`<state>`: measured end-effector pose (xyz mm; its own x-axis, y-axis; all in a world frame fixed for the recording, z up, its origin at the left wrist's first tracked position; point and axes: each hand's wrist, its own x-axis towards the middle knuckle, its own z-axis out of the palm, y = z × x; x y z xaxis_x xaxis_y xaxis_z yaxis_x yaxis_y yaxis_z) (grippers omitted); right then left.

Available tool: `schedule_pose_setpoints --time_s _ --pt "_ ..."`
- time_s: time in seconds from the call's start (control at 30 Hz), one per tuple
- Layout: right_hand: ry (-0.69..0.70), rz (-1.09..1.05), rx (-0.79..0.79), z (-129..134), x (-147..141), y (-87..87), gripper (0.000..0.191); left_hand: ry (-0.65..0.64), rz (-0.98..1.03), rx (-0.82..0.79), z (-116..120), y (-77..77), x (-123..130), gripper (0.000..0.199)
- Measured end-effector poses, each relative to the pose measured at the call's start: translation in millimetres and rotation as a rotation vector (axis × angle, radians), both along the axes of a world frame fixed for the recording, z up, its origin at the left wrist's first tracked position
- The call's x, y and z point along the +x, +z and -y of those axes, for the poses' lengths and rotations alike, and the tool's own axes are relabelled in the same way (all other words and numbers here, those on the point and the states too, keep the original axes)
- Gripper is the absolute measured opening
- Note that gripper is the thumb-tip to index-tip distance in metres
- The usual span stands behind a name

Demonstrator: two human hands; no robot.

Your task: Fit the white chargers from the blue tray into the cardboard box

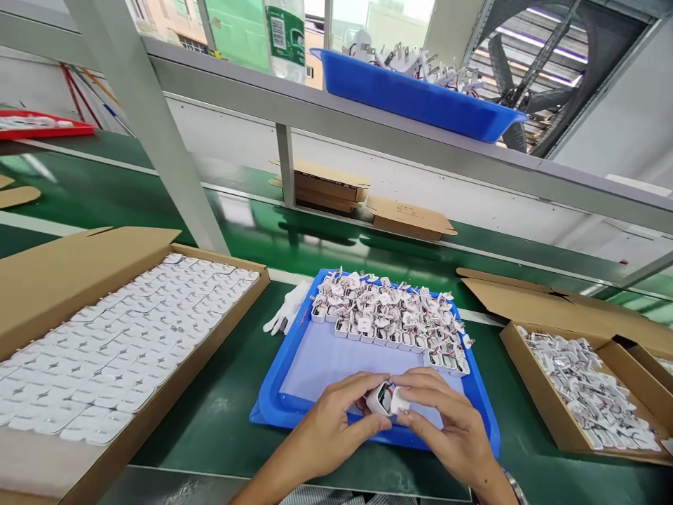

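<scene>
My left hand (341, 421) holds a small white housing (377, 400) with a green circuit board showing in its open side. Between the fingers of my right hand (446, 417) is a white cover piece (400, 401), held against or close beside the housing. Both hands are over the front part of a blue tray (268, 393) lined with pale paper. Toward the back of that tray stand rows of open white housings (389, 312) with red wires and loose covers on top.
An open cardboard box (231, 319) of white pieces lies left, another cardboard box (541, 407) of wired parts right. A white glove (288, 308) is beside the tray. Above runs a shelf (226, 88) with a blue bin (410, 102) and a bottle (285, 42).
</scene>
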<state>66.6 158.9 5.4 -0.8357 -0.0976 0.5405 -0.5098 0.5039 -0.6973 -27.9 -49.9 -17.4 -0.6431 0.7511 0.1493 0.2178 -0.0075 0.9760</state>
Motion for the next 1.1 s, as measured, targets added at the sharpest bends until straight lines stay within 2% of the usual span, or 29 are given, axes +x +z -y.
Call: schedule_pose_setpoints --time_s 0.13,0.3,0.47,0.63,0.73,0.93,1.1 --pt "0.123 -0.072 0.02 -1 -2 2.9 0.038 -0.025 0.037 0.065 6 1.3 0 0.041" --pt "0.088 -0.104 0.05 6 0 4.9 0.038 0.078 0.009 0.133 9 -5.2 4 0.041" --pt "0.093 -0.118 0.044 14 3 1.9 0.042 0.079 0.005 0.146 11 -4.1 5 0.041" --pt "0.095 -0.124 -0.025 14 -2 -3.6 0.031 0.062 0.009 0.13 12 0.7 5 0.038" --pt "0.112 -0.112 -0.091 13 -4 -6.2 0.031 0.06 0.006 0.132 12 1.1 7 0.038" --pt "0.085 -0.075 -0.107 23 0 -6.4 0.026 0.18 -0.088 0.171 11 -2.2 11 0.039" --pt "0.023 -0.056 -0.099 31 6 -9.3 0.031 0.259 -0.189 0.155 11 -2.1 12 0.041"
